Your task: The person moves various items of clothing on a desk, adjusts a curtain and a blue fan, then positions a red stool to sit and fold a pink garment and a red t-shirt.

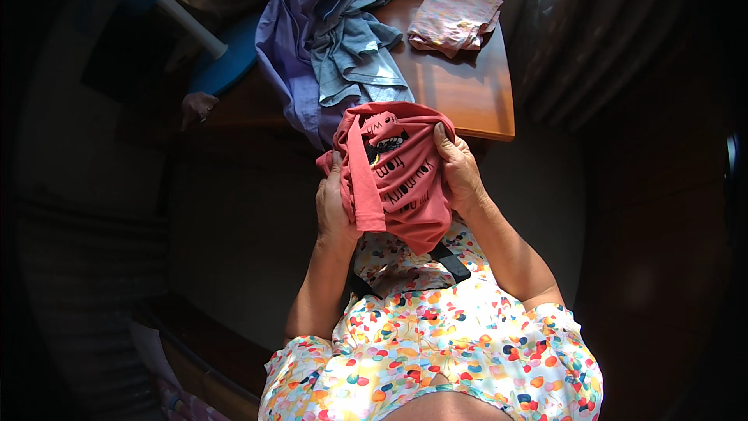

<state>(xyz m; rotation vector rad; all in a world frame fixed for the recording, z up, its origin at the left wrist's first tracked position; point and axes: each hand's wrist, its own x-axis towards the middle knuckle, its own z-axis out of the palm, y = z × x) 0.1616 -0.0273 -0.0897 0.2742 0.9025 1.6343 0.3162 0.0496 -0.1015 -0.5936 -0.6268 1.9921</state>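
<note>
A bunched red garment (409, 187), printed with dark lettering and a picture, is held up in front of my body. My left hand (336, 202) grips its left side, with the thumb on top near a narrow strip of the same cloth that hangs down. On the other side my right hand (461, 169) pinches the upper right edge between thumb and fingers. Behind the garment, a purple cloth (292, 52) and a grey-blue checked garment (362, 52) lie heaped on a wooden table (461, 102) and drape over its front edge.
A folded pink patterned cloth (453, 14) lies at the table's back right. On the left stands a blue round base (231, 64) with a white pole (193, 26). Curtains (584, 41) hang at the right. A dark wooden piece of furniture (198, 345) is at lower left.
</note>
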